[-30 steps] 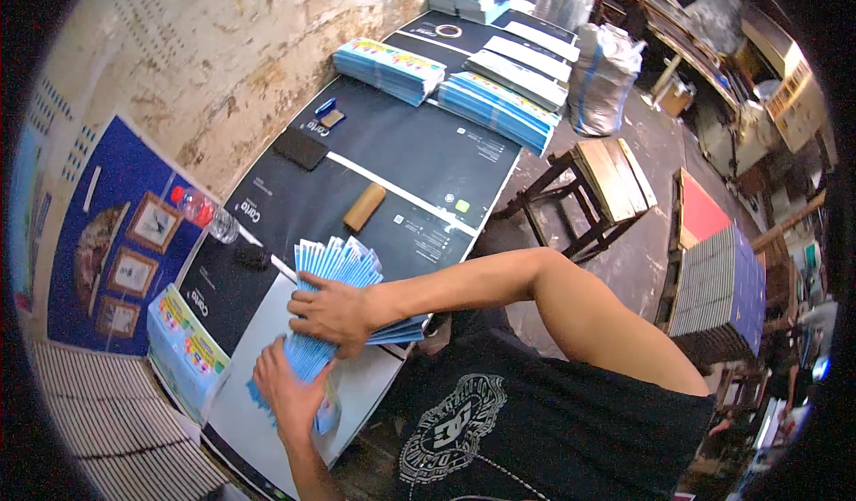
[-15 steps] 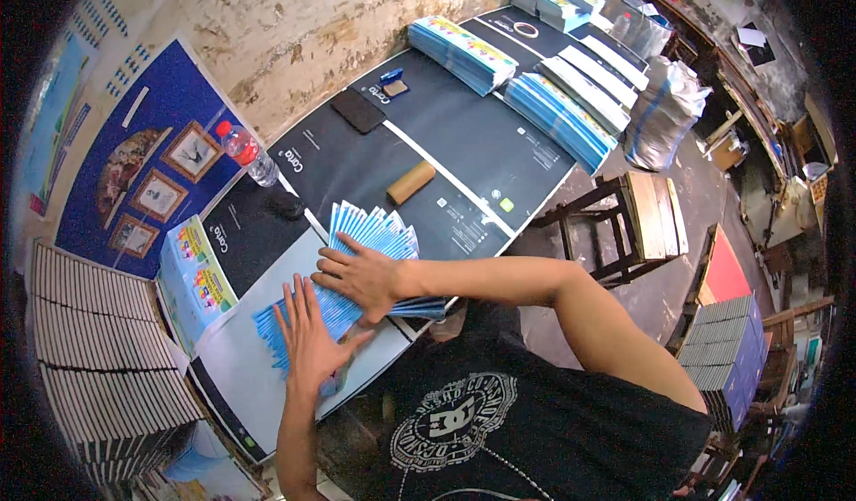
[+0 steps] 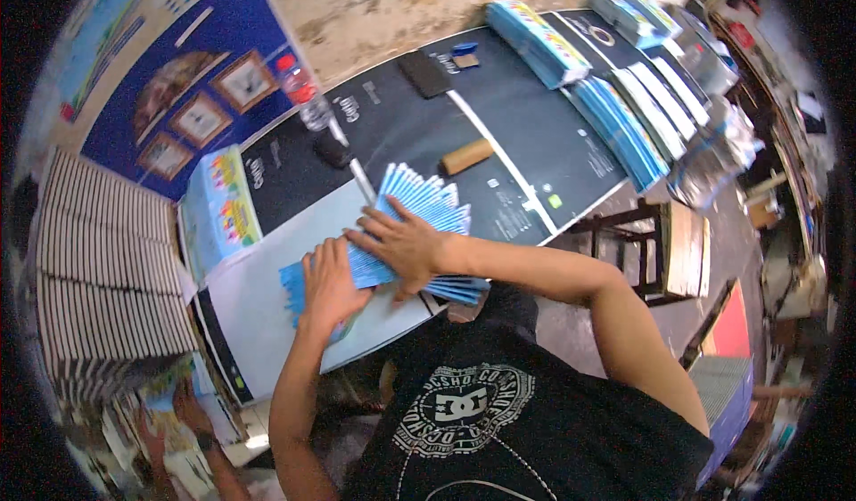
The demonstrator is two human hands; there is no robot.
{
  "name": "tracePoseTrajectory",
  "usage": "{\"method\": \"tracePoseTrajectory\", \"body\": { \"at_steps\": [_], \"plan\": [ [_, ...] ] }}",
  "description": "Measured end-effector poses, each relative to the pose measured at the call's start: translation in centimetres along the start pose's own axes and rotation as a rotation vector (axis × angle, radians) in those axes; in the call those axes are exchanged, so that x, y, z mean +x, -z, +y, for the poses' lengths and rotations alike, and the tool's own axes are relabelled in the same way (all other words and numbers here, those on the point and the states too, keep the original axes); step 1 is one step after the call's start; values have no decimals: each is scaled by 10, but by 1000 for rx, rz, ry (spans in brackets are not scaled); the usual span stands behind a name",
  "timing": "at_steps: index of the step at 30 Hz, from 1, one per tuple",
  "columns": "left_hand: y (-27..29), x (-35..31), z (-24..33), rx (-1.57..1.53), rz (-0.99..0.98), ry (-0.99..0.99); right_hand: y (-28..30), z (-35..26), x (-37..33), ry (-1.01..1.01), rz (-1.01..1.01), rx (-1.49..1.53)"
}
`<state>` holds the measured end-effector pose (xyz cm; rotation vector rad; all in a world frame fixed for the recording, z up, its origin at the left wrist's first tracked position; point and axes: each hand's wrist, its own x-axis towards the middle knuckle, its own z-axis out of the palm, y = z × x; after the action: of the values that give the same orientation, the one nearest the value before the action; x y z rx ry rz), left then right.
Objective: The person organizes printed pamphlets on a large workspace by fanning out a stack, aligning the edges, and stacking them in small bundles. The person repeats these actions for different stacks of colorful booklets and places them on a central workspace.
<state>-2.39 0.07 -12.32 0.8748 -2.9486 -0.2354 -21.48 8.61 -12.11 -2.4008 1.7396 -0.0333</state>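
A fanned-out pile of thin blue booklets (image 3: 417, 200) lies on a pale sheet (image 3: 259, 309) over the dark worktable, spread wider at its upper right. My left hand (image 3: 328, 283) is closed over the pile's left part, its fingers bent and together, the thumb toward the right. Flat on the middle of the fan rests my right hand (image 3: 406, 244), with its fingers spread. The fingertips of both hands almost meet. My palms hide the booklets beneath them.
A tan block (image 3: 466, 157), a dark pad (image 3: 425, 74) and a plastic bottle (image 3: 303, 91) stand beyond the fan. Booklet stacks (image 3: 539, 42) fill the far right. A wooden stool (image 3: 685, 250) is right, tall stacks (image 3: 107, 260) left. Another person's hands (image 3: 189, 412) seem visible lower left.
The view has shifted, so the table sits farther right and higher. My left hand's fingers, spread flat before, are now bent and drawn together. My right hand stays on the fan.
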Motion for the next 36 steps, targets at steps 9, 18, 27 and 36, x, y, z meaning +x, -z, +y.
{"method": "tracePoseTrajectory", "body": {
  "at_steps": [9, 18, 27, 36],
  "plan": [
    [0, -8, -6, -92, -31, -71, 21, 24, -17, 25, -47, -5],
    [-3, -11, -8, -74, -22, -41, 22, 59, -38, -87, -112, -5],
    [-15, -19, 13, -43, 84, -47, 32, 34, -84, -191, 19, 44],
    [-4, -53, -39, -217, -115, 45, 14, 58, -82, -163, -46, 199]
  ]
}}
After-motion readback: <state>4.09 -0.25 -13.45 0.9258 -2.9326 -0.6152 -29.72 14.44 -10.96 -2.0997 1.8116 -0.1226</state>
